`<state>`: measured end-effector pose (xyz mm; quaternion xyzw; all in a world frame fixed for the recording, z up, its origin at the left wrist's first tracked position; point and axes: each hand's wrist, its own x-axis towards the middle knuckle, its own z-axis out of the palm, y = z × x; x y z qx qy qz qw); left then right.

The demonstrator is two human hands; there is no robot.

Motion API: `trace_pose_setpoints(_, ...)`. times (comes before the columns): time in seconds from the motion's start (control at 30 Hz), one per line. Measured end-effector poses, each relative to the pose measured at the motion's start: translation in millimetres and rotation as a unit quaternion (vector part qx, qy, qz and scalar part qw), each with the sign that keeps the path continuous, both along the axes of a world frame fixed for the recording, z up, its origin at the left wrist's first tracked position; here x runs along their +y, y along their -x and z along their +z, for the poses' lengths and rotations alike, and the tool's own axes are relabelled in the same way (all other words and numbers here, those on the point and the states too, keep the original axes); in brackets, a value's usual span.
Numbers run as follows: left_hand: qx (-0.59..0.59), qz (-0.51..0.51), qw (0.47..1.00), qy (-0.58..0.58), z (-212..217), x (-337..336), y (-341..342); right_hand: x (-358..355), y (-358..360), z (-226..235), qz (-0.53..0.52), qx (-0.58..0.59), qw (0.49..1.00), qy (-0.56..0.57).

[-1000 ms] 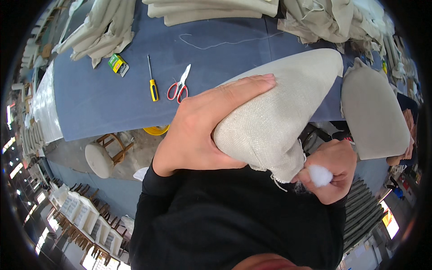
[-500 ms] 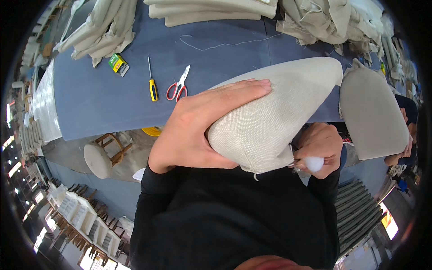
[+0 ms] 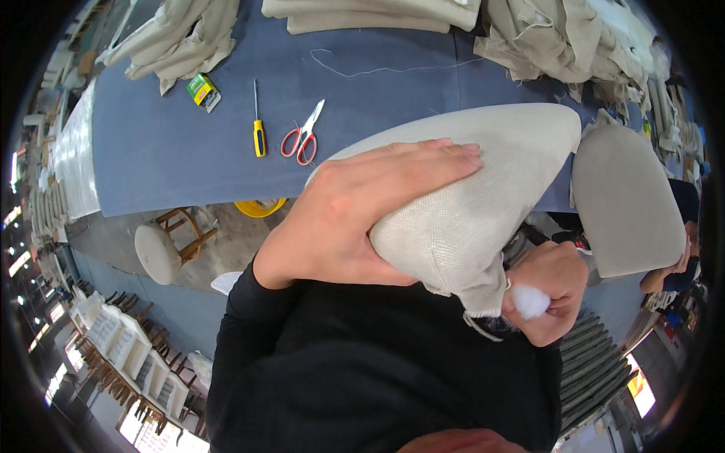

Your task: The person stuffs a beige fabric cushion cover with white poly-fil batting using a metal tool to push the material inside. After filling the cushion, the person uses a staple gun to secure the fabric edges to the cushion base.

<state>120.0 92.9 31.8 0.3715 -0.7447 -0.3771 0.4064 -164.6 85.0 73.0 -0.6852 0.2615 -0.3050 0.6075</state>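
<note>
A beige fabric-covered seat cushion [image 3: 483, 181] is tilted up over the table's near edge, close against my body. My left hand [image 3: 370, 196] grips its left side, fingers stretched over the cloth and thumb around the near edge. At the near right corner, where the cover bunches and a loose cord hangs, my right hand [image 3: 555, 283] is closed in a fist. A white tuft of stuffing [image 3: 530, 302] sticks out of that fist, which touches the cover's edge. Whether the fingers also pinch the cloth is hidden.
On the blue-grey table [image 3: 174, 162] lie red-handled scissors [image 3: 304, 136], a yellow screwdriver [image 3: 259, 128] and a small green-yellow box [image 3: 203, 92]. Folded beige covers [image 3: 370, 15] line the far side. At right, another person's hand [image 3: 672, 264] holds a second cushion [image 3: 627, 200]. A stool [image 3: 158, 253] stands left.
My right hand has moved nearer and slightly right with the white tuft. The cushion's near corner has come along, its cloth stretched out. My left hand has slid a little right.
</note>
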Motion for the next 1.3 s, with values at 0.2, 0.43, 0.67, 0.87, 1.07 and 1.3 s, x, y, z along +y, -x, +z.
trace_pose_setpoints(0.2,0.016,0.002,1.0,-0.014,7.0,-3.1,2.4,-3.9,-0.7,6.1,-0.012,0.033,0.999,-0.006)
trace_pose_setpoints(0.43,0.019,-0.023,1.0,0.002,-0.3,-5.1,1.2,-11.1,21.5,-24.9,0.032,-0.043,0.999,0.001)
trace_pose_setpoints(0.67,0.01,-0.045,0.999,0.004,1.4,-8.8,0.4,-16.2,21.8,-32.6,0.071,-0.083,0.994,0.023)
trace_pose_setpoints(0.87,0.011,-0.037,0.999,-0.005,0.2,-2.4,12.4,21.5,20.1,-50.0,-0.101,-0.2,0.972,0.069)
trace_pose_setpoints(1.07,-0.007,-0.045,0.999,-0.017,2.3,3.4,10.8,8.4,23.4,-9.8,-0.002,-0.012,1.0,0.022)
trace_pose_setpoints(1.3,0.146,-0.086,0.986,-0.008,-9.2,-9.0,4.4,-14.6,85.2,-88.3,0.078,-0.214,0.973,-0.038)
